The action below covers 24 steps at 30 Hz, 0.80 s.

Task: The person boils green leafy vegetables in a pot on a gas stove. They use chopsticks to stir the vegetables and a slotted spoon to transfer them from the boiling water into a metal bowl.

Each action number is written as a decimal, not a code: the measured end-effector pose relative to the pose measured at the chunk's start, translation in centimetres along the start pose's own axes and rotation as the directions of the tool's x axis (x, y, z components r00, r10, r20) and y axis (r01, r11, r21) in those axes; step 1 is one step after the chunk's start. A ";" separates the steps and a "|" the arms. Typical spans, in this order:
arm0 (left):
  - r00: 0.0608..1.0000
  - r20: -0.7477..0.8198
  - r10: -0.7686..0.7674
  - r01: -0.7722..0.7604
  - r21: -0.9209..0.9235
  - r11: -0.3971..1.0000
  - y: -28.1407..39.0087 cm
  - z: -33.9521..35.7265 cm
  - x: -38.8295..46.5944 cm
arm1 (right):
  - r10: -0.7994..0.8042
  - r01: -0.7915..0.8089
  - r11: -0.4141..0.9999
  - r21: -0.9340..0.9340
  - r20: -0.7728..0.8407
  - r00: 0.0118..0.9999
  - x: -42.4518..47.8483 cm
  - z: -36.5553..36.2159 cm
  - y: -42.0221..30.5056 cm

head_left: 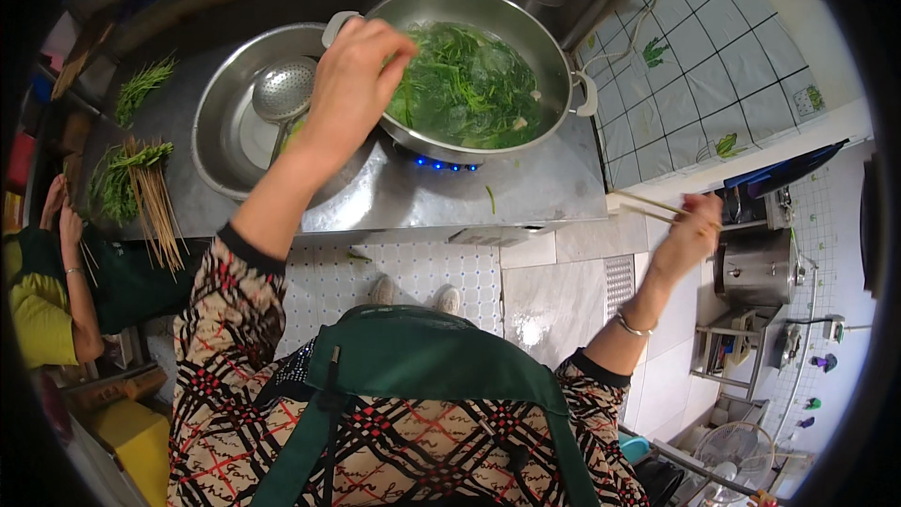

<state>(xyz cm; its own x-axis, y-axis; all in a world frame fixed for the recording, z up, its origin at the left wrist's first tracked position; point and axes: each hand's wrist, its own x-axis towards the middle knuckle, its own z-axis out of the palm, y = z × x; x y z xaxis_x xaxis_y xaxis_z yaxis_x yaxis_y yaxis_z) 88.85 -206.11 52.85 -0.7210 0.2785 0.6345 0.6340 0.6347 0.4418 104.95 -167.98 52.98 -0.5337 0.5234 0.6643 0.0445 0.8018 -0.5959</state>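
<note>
My left hand is raised over the left rim of a wide steel pot, its thumb and fingers pinched together. A green strand shows just below the fingertips, but I cannot tell whether they hold it. Leafy greens float in the liquid in the pot. Out to the right, past the counter's end, my right hand grips a pair of chopsticks, their tips pointing left. Beside the pot is a steel basin with a perforated skimmer ladle inside, partly hidden by my left forearm.
Blue lights glow under the pot. Bundled wooden skewers with greens overhang the counter's front edge at left. Another person's hands work there. A loose stem lies on the steel counter. A tiled wall borders the right.
</note>
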 end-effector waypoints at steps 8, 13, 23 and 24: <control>0.958 -0.287 0.018 -0.022 -0.012 1.000 0.9 -3.0 2.0 | -0.046 -0.189 0.752 0.631 0.336 0.941 3.4 3.6 -8.5; 0.934 -0.278 -0.225 0.162 -0.231 0.959 3.3 -4.5 -5.2 | -0.053 -0.371 0.823 0.429 0.710 0.703 2.1 14.5 -7.9; 0.788 0.034 -0.615 0.591 -0.321 0.740 1.0 -5.3 -21.6 | -0.142 -0.436 0.845 0.309 0.917 0.374 1.6 18.4 -11.7; 0.766 0.060 -0.640 0.622 -0.322 0.714 0.8 -5.6 -22.5 | -0.136 -0.361 0.872 0.331 0.872 0.470 2.1 18.4 -11.5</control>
<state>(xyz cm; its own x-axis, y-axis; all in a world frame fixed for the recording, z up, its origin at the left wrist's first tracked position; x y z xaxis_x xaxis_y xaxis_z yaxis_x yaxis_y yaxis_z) 107.13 -215.93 42.47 -0.9749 -0.1497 0.1646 0.0938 0.3945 0.9141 87.77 -181.44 52.96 -0.9934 -0.1146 0.0000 -0.0479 0.4152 -0.9084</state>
